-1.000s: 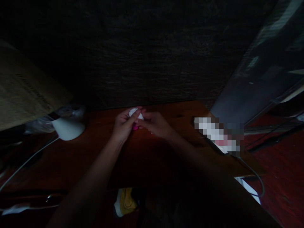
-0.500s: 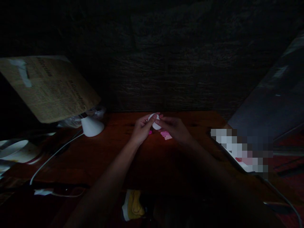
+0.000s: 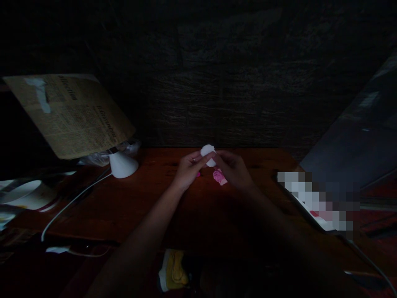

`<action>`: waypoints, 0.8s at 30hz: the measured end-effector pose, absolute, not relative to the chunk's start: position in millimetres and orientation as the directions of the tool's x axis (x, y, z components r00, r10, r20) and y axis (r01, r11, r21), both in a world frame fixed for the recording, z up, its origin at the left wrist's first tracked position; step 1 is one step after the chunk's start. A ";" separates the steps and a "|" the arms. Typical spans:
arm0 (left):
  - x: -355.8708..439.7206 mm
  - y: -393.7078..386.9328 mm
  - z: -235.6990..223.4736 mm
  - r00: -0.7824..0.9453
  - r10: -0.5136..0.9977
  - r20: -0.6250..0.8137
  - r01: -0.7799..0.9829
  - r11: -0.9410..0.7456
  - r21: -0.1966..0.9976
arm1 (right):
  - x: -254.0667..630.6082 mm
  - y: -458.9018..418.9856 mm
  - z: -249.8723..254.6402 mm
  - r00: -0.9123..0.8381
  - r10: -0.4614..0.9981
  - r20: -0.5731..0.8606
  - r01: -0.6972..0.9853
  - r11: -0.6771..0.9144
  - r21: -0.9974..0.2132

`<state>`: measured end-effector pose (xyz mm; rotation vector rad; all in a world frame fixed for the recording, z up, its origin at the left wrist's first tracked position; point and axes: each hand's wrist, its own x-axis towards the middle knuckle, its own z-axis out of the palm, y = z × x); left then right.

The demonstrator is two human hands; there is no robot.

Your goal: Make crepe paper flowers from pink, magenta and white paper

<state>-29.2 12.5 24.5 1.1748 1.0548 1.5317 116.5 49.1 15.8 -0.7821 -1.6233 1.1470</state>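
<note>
A small, flat, roundish white piece [image 3: 207,150] is pinched between my two hands above the table; its exact kind does not show. My left hand [image 3: 189,169], with a ring on one finger, closes on its left and lower side. From the right, my right hand [image 3: 233,167] grips its lower edge with thumb and fingers. Just below the hands, a crumpled pink piece [image 3: 219,177] like a ruffled flower or cloth lies on the wood. A tiny bright pink bit [image 3: 198,174] rests by my left hand.
On the wooden table [image 3: 130,207] a lamp with a white base [image 3: 123,165] and printed paper shade [image 3: 77,116] stands left, its cord trailing forward. A white paper cup [image 3: 29,196] lies farther left. A blurred-out device [image 3: 310,203] is at right. A dark wall rises behind.
Both hands have shifted slightly right with the white piece, which is turned and raised a little, showing more of its upper part. The view has moved slightly.
</note>
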 end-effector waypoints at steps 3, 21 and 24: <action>-30.8 12.9 25.5 -0.120 0.976 0.184 -0.164 -0.202 0.965 | 117.6 52.9 14.7 -0.280 0.878 0.388 -0.019 0.399 -0.917; -28.1 12.3 22.0 -0.061 0.984 0.169 -0.106 -0.175 0.979 | 119.8 51.0 24.5 -0.243 0.915 0.321 -0.069 0.314 -0.947; -32.9 17.7 19.9 -0.142 0.984 0.108 -0.229 -0.139 0.963 | 119.8 51.5 25.6 -0.261 0.922 0.287 -0.120 0.264 -0.957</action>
